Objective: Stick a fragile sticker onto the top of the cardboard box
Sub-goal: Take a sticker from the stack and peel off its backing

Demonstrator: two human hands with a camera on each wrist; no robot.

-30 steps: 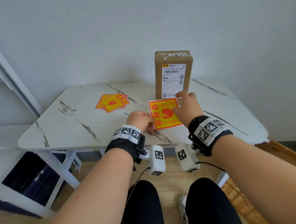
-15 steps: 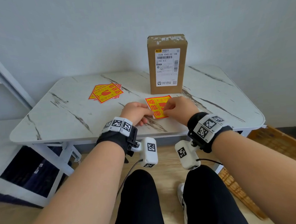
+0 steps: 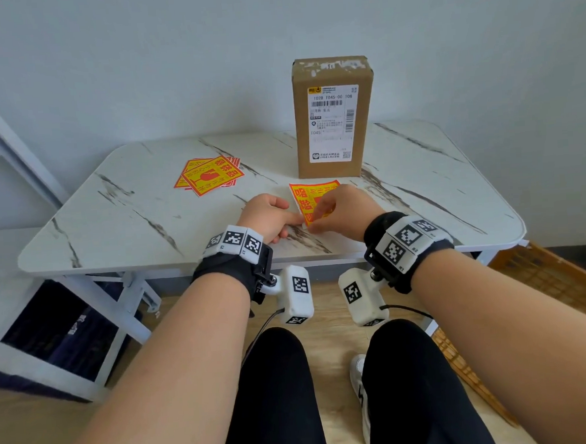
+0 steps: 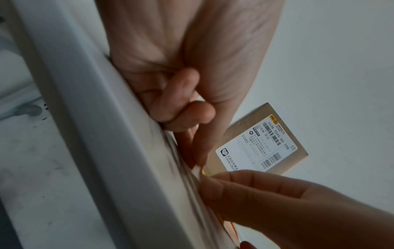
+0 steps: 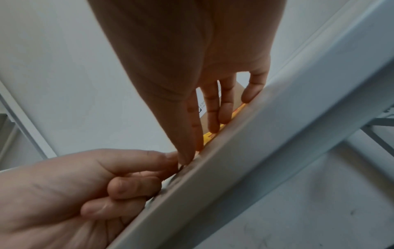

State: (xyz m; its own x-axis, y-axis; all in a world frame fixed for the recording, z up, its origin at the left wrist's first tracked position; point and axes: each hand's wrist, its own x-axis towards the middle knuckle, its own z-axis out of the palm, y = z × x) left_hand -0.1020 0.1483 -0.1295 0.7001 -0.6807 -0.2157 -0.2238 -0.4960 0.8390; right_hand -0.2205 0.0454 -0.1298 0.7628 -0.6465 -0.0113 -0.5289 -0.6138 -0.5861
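The cardboard box (image 3: 335,123) stands upright at the back of the marble table (image 3: 131,231), its shipping label facing me and its taped top (image 3: 333,65) bare. In front of it, a yellow and red fragile sticker (image 3: 312,196) lies low over the table between my hands. My left hand (image 3: 293,218) has curled fingers and pinches the sticker's near corner. My right hand (image 3: 320,215) meets it at the same corner and pinches the edge, with its other fingers stretched over the sticker (image 5: 213,134). The box (image 4: 266,143) shows behind the fingers in the left wrist view.
A fanned stack of the same stickers (image 3: 209,173) lies on the table's left half. A white shelf frame (image 3: 12,143) stands at the left, a dark bag (image 3: 61,325) sits under the table, and a wicker basket (image 3: 556,281) is on the floor at the right.
The sticker has come down from in front of the box's lower face to the table near me. Both hands have closed in on its near corner.
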